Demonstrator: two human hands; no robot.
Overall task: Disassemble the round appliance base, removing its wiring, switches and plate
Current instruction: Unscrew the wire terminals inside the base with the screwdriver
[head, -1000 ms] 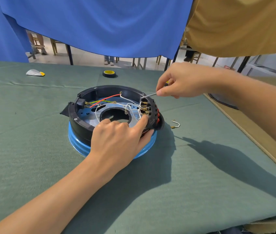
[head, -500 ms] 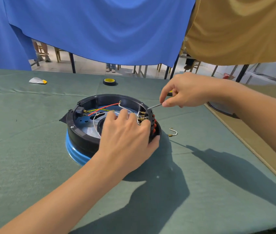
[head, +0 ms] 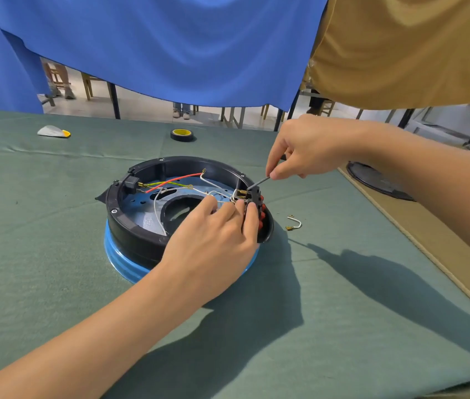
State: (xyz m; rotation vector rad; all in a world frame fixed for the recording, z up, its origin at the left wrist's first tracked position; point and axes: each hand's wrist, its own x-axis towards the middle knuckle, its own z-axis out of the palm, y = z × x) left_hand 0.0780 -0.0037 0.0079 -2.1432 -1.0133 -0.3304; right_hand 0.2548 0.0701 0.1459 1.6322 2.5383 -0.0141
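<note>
Green felt covered the worktable, where a small white wedge with a yellow tip lay at far left near the back edge and a black roll of tape with a yellow core sat further along. Left of centre stood the round black plastic appliance base, open side up on its blue lower ring, with a red wire, a yellow-green wire and several white wires looping across its blue-grey inner plate. The left hand reached over the near rim, fingers and thumb curled round the black switch block with red buttons at the base's right rim, the fingertips in among the white wires. The right hand came in from the right and pinched a thin grey metal tool between thumb and forefinger, its tip at the brass terminals on top of the block. A short loose white wire with brass ends lay on the felt just beside the base. Further right, a dark round disc rested on a brown board, partly hidden by the right forearm. A blue drape and a tan drape hung behind the table.
</note>
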